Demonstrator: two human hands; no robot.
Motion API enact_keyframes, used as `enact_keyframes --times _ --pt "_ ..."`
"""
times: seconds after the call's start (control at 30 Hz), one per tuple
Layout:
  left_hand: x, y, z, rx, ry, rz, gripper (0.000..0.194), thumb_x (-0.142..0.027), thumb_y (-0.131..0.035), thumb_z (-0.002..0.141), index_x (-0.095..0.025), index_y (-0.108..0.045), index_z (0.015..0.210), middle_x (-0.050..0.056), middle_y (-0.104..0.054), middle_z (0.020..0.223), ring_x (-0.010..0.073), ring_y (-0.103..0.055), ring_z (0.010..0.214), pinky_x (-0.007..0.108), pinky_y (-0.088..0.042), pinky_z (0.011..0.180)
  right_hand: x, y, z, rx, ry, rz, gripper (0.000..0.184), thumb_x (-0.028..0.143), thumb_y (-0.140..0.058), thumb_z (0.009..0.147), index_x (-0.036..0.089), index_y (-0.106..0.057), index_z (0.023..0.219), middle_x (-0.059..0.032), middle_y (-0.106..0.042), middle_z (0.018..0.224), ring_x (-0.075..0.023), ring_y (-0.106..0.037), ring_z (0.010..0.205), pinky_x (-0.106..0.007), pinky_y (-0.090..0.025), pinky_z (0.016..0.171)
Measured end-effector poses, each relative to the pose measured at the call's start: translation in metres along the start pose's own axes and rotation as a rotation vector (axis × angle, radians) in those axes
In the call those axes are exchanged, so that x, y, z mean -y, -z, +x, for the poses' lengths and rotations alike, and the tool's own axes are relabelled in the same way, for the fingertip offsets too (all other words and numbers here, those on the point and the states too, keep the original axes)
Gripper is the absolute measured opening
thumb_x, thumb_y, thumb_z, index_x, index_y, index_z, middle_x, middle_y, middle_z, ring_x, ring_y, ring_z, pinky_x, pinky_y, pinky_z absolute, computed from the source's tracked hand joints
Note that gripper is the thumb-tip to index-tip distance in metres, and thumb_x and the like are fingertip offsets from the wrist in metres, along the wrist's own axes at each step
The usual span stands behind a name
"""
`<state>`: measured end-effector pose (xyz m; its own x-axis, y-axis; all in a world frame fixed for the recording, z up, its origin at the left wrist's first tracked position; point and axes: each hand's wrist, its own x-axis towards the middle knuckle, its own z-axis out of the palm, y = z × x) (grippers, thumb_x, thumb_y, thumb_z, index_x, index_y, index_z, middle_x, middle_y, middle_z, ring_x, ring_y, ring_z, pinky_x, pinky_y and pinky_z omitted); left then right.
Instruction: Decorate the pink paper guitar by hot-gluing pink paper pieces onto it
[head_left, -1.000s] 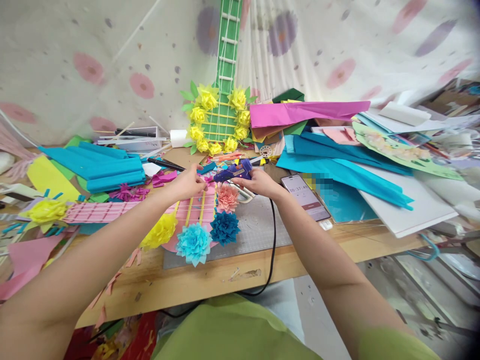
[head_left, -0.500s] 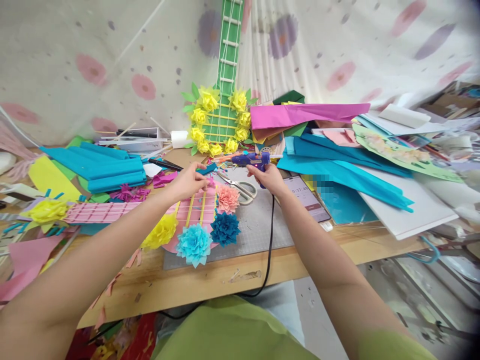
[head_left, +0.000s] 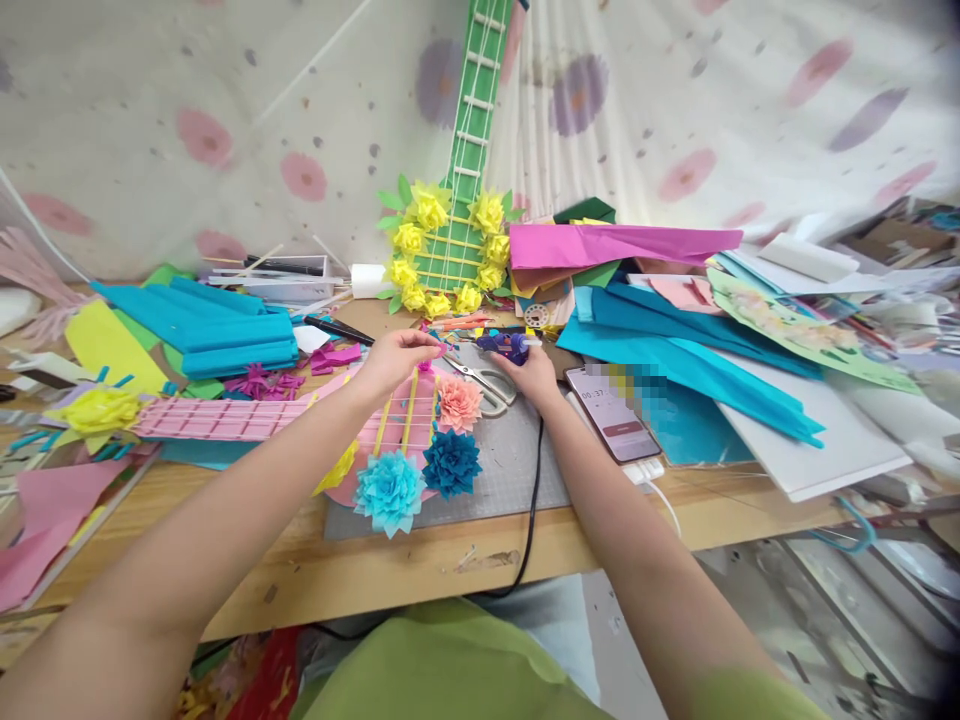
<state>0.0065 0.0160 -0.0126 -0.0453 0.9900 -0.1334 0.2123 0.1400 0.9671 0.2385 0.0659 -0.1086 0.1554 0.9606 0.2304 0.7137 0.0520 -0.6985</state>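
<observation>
My left hand (head_left: pixel 391 362) is pinched above the pink paper guitar (head_left: pixel 367 432), with a small magenta paper piece (head_left: pixel 429 353) at the fingertips. In my right hand (head_left: pixel 534 372) is a blue-purple hot glue gun (head_left: pixel 507 346), its nozzle end toward the left. Scissors (head_left: pixel 487 385) lie between the hands on the grey cutting mat (head_left: pixel 517 455). A coral paper flower (head_left: pixel 458 403), a dark blue one (head_left: pixel 451 461) and a light blue one (head_left: pixel 389 491) sit along the guitar's edge. My left forearm partly covers a yellow flower (head_left: pixel 335 470).
A green paper guitar (head_left: pixel 472 170) ringed with yellow flowers stands at the back. Blue crepe paper (head_left: pixel 232 335) lies left, more blue sheets (head_left: pixel 675 345) right. A phone (head_left: pixel 615 415) rests beside my right forearm. The glue gun's black cord (head_left: pixel 534 500) hangs over the table edge.
The view has shifted slightly. My left hand has moved a little right, and its fingertips have come together. The glue gun has tilted and sits lower in my right hand.
</observation>
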Motion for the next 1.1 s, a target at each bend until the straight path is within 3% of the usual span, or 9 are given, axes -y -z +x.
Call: enact_keyframes --times 0.13,0.2,0.4,0.5,0.63,0.73,0.83,0.93,1.1 --pt "-0.003 -0.009 0.000 0.005 0.101 -0.218 0.008 -0.019 -0.069 0.064 -0.017 -0.068 0.072 0.004 -0.071 0.083 0.0102 -0.052 0.065 0.022 -0.032 0.051 0.024 0.022 -0.016 -0.422 0.156 0.056 0.056 0.047 -0.062 0.077 0.011 -0.051 0.119 -0.0200 -0.058 0.117 -0.0289 -0.053 0.113 -0.045 -0.041 0.100" --pt "-0.003 -0.014 0.001 0.010 0.114 -0.283 0.008 -0.019 -0.068 0.065 -0.017 -0.068 0.073 0.003 -0.070 0.082 0.0090 -0.049 0.061 0.022 -0.027 0.047 0.045 0.029 -0.026 -0.440 0.218 0.184 0.044 0.046 -0.055 0.082 0.015 -0.052 0.114 -0.0178 -0.058 0.116 -0.0264 -0.054 0.110 -0.043 -0.042 0.099" --pt "-0.001 -0.024 0.002 0.043 0.134 -0.453 0.013 -0.020 -0.066 0.069 -0.018 -0.069 0.081 -0.002 -0.056 0.064 0.0036 -0.032 0.048 0.019 -0.023 0.041 0.097 0.010 -0.033 0.281 0.046 0.718 0.030 0.041 -0.065 0.072 0.021 -0.054 0.092 -0.0055 -0.065 0.098 -0.0151 -0.063 0.089 -0.030 -0.052 0.082" --pt "0.000 -0.024 0.001 0.060 0.139 -0.479 0.015 -0.020 -0.065 0.070 -0.017 -0.068 0.084 -0.003 -0.054 0.065 0.0030 -0.032 0.048 0.017 -0.021 0.040 0.106 -0.001 -0.030 0.371 -0.098 0.837 0.029 0.040 -0.069 0.070 0.020 -0.055 0.088 -0.0019 -0.067 0.089 -0.0121 -0.064 0.082 -0.028 -0.053 0.079" --pt "0.001 -0.021 0.003 0.067 0.131 -0.498 0.020 -0.021 -0.068 0.067 -0.016 -0.068 0.087 -0.002 -0.057 0.072 0.0019 -0.031 0.049 0.017 -0.020 0.041 0.112 -0.001 -0.030 0.326 -0.145 0.873 0.025 0.038 -0.070 0.070 0.020 -0.055 0.079 0.0007 -0.065 0.077 -0.0109 -0.064 0.074 -0.027 -0.052 0.076" --pt "0.003 -0.011 0.009 0.060 0.049 -0.273 0.030 -0.027 -0.066 0.069 -0.017 -0.067 0.097 0.001 -0.061 0.083 0.0051 -0.041 0.055 0.019 -0.032 0.048 0.115 0.005 -0.028 0.305 -0.165 0.841 0.020 0.033 -0.069 0.072 0.020 -0.053 0.076 0.0008 -0.065 0.074 -0.0107 -0.063 0.071 -0.026 -0.052 0.073" --pt "0.008 0.006 0.019 -0.009 -0.242 0.256 0.041 -0.023 -0.064 0.066 -0.016 -0.064 0.107 0.006 -0.061 0.099 0.0151 -0.056 0.082 0.028 -0.047 0.075 0.112 0.011 -0.023 0.335 -0.214 0.759 0.013 0.022 -0.064 0.073 0.019 -0.052 0.071 0.0024 -0.061 0.066 -0.0090 -0.058 0.062 -0.024 -0.049 0.067" --pt "0.017 0.018 0.030 0.148 -0.520 0.793 0.048 -0.022 -0.064 0.063 -0.018 -0.063 0.111 0.009 -0.058 0.116 0.0279 -0.049 0.118 0.041 -0.039 0.103 0.103 0.011 -0.018 0.413 -0.230 0.621 0.011 0.014 -0.058 0.075 0.017 -0.053 0.065 0.0038 -0.056 0.057 -0.0077 -0.052 0.055 -0.022 -0.044 0.059" --pt "0.031 0.011 0.039 0.304 -0.573 1.100 0.042 -0.022 -0.058 0.069 -0.020 -0.064 0.111 0.011 -0.059 0.121 0.0308 -0.048 0.120 0.045 -0.037 0.104 0.081 -0.002 -0.009 0.419 -0.154 0.416 0.010 0.012 -0.057 0.072 0.017 -0.056 0.063 0.0025 -0.059 0.057 -0.0096 -0.053 0.056 -0.022 -0.042 0.057"
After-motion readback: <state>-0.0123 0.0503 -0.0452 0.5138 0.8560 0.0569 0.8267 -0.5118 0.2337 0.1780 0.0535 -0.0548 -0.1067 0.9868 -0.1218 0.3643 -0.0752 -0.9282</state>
